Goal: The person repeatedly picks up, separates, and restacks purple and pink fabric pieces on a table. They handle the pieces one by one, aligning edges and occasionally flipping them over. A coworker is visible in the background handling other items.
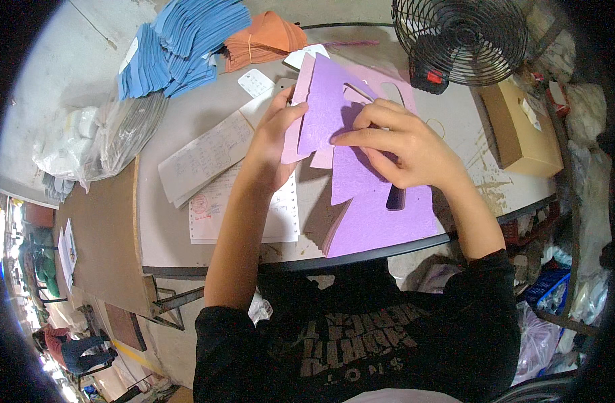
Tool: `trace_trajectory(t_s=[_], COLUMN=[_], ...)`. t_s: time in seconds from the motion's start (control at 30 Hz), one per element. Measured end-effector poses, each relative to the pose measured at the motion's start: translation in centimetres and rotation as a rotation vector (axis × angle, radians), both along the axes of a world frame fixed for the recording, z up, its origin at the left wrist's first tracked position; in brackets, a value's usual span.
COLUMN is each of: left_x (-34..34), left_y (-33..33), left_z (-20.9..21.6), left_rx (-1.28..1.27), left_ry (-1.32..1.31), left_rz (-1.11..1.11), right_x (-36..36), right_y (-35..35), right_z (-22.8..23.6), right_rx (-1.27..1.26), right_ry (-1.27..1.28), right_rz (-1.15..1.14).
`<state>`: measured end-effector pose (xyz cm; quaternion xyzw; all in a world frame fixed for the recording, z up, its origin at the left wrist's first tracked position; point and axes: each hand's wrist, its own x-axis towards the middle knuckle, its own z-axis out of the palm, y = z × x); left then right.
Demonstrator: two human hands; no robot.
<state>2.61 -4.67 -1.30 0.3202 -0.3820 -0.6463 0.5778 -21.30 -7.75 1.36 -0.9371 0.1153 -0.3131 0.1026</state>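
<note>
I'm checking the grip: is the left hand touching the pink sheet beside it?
Touching. The head view shows the left hand with its thumb lapped over the left edge of the pink sheet.

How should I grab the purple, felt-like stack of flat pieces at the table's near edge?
I'd pinch the purple, felt-like stack of flat pieces at its near left corner, coming from the left: layered edges show there, uncovered, at the front of the pale table. Its far end seems harder, with another purple, felt-like piece overlapping it in view.
</note>
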Motion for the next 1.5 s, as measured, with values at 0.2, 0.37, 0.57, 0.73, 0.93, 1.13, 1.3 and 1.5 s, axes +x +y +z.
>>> trace_trajectory(t_s=[0.2,0.37,0.57,0.73,0.93,1.13,1.3,1.5], left_x=[-0.1,-0.1,0.1,-0.6,-1.0,1.1,3.9,3.9], left_y=[-0.8,0.1,-0.4,-0.2,0.1,-0.9,-2.1,-0.7], left_z=[-0.3,-0.1,-0.3,0.1,0.4,-1.3,-1.4,-0.1], left_rx=[0.018,0.028,0.024,-0.08,-0.125,-0.067,-0.015,-0.049], left_ry=[0.056,-0.191,-0.129,-0.026,0.046,0.333,0.521,0.459], left_rz=[-0.099,0.0,-0.066,-0.077,-0.047,0.113,0.279,0.208], right_x=[0.6,0.8,1.1,0.7,0.7,0.1,-1.7,-1.2], right_y=[0.8,1.5,2.0,2.4,2.2,0.5,-1.1,-1.8], right_z=[-0.4,-0.4,0.0,0.9,0.5,0.1,0.3,-0.4], right_rx=[0.068,0.05,0.027,0.029,-0.086,0.067,0.74,0.734], right_ry=[0.153,0.261,0.219,0.27,0.133,-0.348,-0.667,-0.616], right_rz=[0.056,0.045,-0.007,-0.092,-0.215,-0.265,-0.243,-0.226])
